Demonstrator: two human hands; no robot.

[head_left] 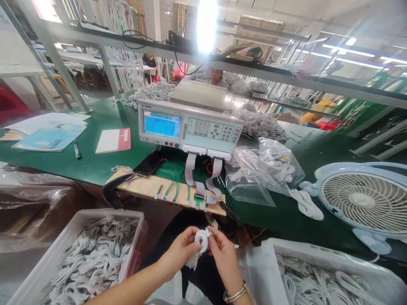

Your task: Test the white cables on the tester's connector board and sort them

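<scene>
Both my hands meet low in the middle of the view, in front of the bench edge. My left hand (178, 253) and my right hand (224, 253) pinch a small coiled white cable (202, 239) between their fingertips, its loose loops hanging below. Just above them a wooden test board (152, 185) with green wires and flat ribbon leads juts off the green bench (92, 163). Behind the board stands a grey tester (190, 127) with a blue screen and keypad.
A white bin (44, 264) of coiled white cables sits at lower left, another bin (321, 254) at lower right. Clear plastic bags (260, 169) of cables and a light blue fan (362, 201) lie to the right. Papers, a pen and a red-edged card lie at left.
</scene>
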